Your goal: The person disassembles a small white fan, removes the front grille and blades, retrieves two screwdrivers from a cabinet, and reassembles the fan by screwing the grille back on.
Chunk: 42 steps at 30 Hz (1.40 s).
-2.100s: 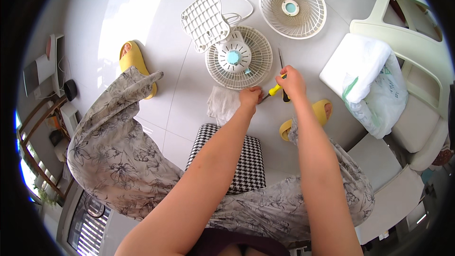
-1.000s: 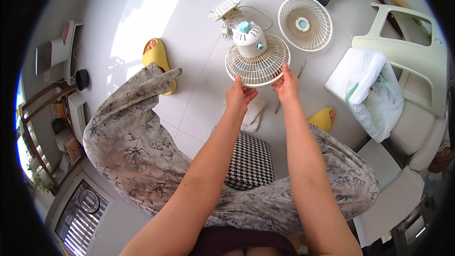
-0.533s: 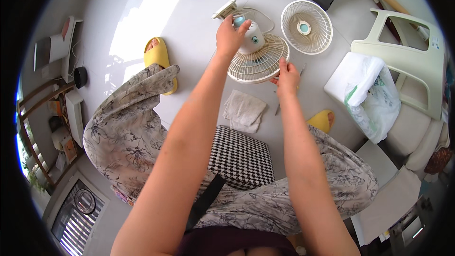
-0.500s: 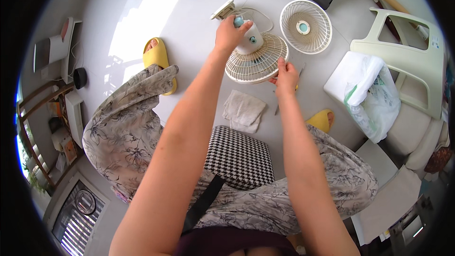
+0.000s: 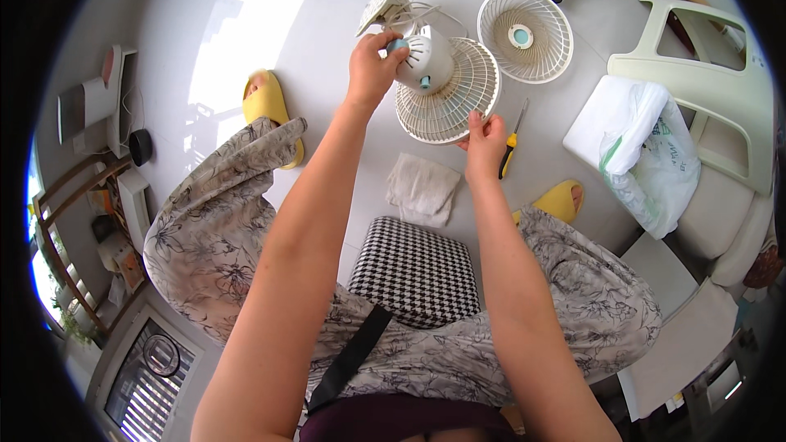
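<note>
Between my hands is a small white electric fan [image 5: 427, 65], tilted so its motor housing and rear wire guard [image 5: 449, 106] face up. My left hand [image 5: 377, 68] is closed on a pale blue knob at the side of the housing. The fingers of my right hand [image 5: 485, 144] pinch the rim of the guard at its lower right. Toward the far left, the fan's base [image 5: 383, 6] sticks out with a white cord beside it. Lying apart to the right is the round front grille [image 5: 547, 47] with a pale blue centre.
A yellow-handled screwdriver [image 5: 510, 146] lies right of my right hand. Nearer me are a folded grey cloth [image 5: 423, 189] and a houndstooth stool [image 5: 417, 266]. A plastic bag [image 5: 651, 160] hangs over a white box beside a pale plastic chair [image 5: 696, 74]. Yellow slippers [image 5: 266, 98] are on my feet.
The fan has turned in my hands, showing more of its vented housing and base. My left hand has shifted left and slightly nearer. The screwdriver is now uncovered.
</note>
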Available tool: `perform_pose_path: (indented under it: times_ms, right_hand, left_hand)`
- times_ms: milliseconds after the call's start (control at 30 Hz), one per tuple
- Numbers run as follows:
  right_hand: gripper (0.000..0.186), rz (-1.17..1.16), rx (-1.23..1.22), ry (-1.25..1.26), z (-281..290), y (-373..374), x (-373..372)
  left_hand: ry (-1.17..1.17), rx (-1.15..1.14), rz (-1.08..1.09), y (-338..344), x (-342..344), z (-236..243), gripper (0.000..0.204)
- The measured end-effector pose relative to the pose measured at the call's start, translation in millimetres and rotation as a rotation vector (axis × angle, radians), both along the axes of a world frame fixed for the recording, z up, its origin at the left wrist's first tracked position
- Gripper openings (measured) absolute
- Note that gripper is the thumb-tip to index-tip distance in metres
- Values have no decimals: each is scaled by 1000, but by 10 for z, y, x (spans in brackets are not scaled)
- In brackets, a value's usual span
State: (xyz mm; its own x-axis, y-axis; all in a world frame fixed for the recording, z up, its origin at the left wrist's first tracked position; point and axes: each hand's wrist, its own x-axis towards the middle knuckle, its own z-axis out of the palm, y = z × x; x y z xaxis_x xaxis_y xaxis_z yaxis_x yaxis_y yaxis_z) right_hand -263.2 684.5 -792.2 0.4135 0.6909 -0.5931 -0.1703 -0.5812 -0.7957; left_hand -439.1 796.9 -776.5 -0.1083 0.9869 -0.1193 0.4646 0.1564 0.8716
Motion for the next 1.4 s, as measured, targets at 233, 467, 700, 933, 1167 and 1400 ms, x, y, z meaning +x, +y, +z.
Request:
perform_pose_path:
  times_ms: [233, 467, 700, 933, 1167, 1400]
  right_hand:
    - [21, 104, -44, 66, -133, -277, 66]
    - [21, 221, -132, -33, -371, -682, 102]
    - [23, 265, -119, -92, -472, -863, 72]
    - [22, 323, -98, -150, -344, -854, -18]
    - [31, 168, -106, 289, -216, -772, 121]
    - [46, 37, -6, 145, -20, -163, 632]
  left_hand:
    - [-254, -56, 48, -229, -36, -8, 25]
    - [227, -119, 109, -633, 281, 49, 75]
    - [219, -446, 102, -724, 292, 164, 83]
    - [232, -329, 193, -699, 260, 34, 83]
    - [-121, -279, 103, -723, -84, -70, 73]
    - [-558, -464, 108, -680, -90, 301, 79]
